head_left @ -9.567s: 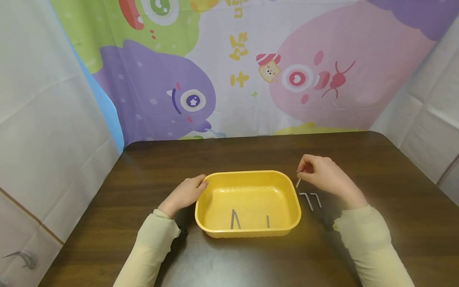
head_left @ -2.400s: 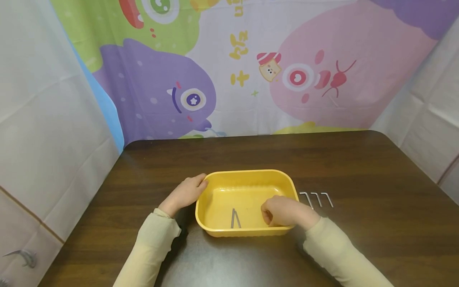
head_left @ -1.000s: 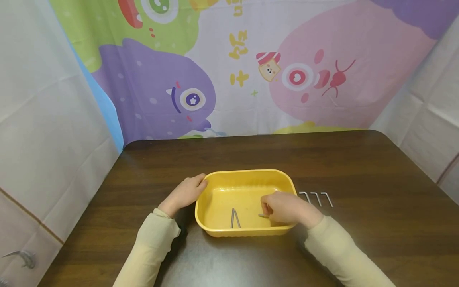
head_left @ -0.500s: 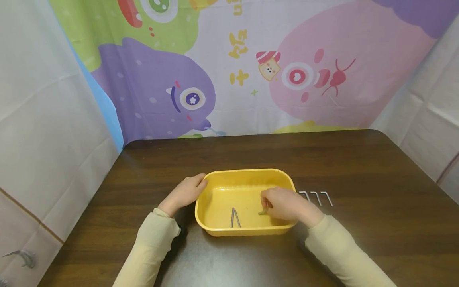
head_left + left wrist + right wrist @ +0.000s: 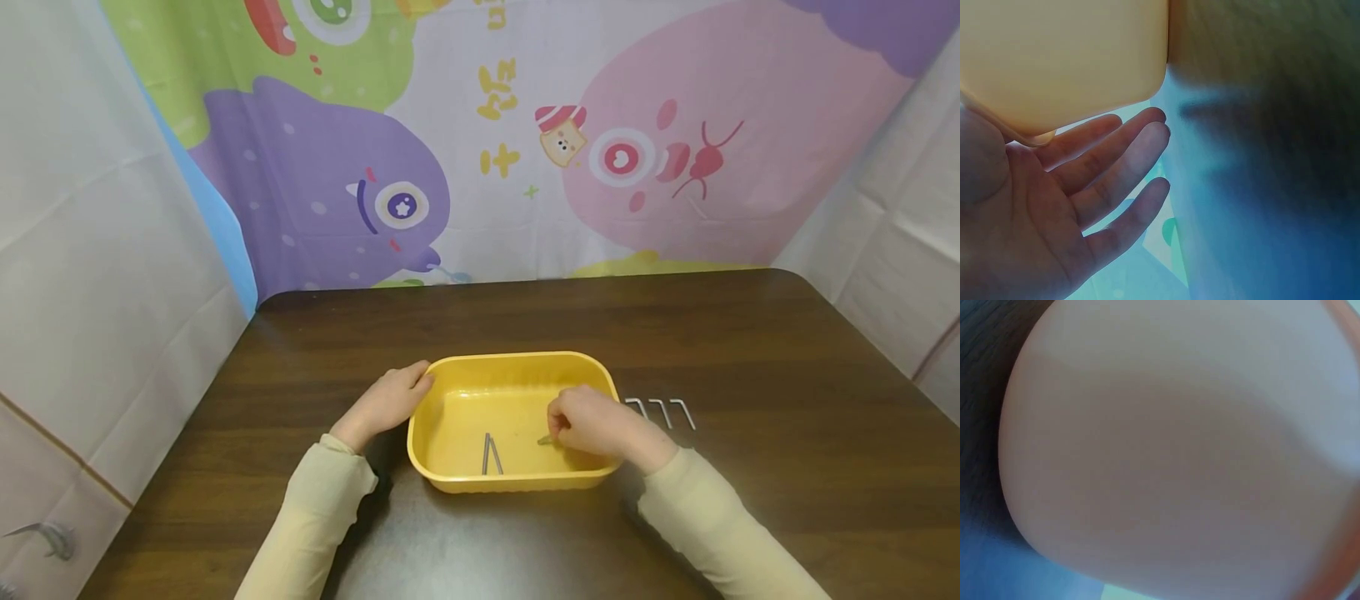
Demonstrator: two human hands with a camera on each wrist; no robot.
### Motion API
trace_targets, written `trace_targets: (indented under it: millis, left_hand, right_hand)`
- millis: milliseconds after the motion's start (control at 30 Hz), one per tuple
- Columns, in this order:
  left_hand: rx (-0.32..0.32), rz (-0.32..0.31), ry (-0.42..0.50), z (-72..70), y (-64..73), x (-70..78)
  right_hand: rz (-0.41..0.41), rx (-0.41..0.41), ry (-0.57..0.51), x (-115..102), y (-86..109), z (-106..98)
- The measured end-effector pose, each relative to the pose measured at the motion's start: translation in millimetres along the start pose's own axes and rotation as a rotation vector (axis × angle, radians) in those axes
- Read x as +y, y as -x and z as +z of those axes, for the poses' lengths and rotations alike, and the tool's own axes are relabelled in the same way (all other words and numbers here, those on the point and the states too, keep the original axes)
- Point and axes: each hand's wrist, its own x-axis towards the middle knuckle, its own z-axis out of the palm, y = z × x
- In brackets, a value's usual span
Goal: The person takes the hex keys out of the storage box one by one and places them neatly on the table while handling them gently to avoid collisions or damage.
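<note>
Inside yellow tray (image 5: 457, 417), right hand (image 5: 591, 421) pinches metal rod (image 5: 544, 440) near two other rods (image 5: 486, 452). At left end, left hand (image 5: 384, 406) grips tray rim. Right of tray, on counter (image 5: 787, 400): three bent rods (image 5: 664, 412).

Left hand (image 5: 1047, 200) at yellow tray (image 5: 1079, 56), rim between thumb and extended fingers (image 5: 1122, 165); table (image 5: 1291, 144) beside.

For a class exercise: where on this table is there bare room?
Bare table lies behind the yellow tray, up to the cloth, and right of the three bent rods. Crowded: the strip between tray and bent rods, and around the right hand inside the tray.
</note>
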Motion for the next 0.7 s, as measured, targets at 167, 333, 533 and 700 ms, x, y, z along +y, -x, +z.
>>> trace_targets:
  millis: [167,333,533,700]
  left_hand:
    - [0.002,-0.002,-0.002,0.4,-0.3,0.0]
    - [-0.005,-0.007,-0.004,0.7,-1.0,-1.3]
    - [-0.008,-0.016,-0.013,1.4,-1.0,-1.6]
    - [-0.009,-0.019,-0.006,0.6,-0.1,-0.7]
  right_hand:
    - [0.002,0.010,-0.025,0.9,-0.5,-0.3]
    - [-0.026,-0.002,-0.004,1.3,-1.0,-0.2]
    - [-0.045,0.026,-0.006,1.9,-1.3,0.9]
    - [-0.044,0.062,-0.019,1.8,-1.7,0.5]
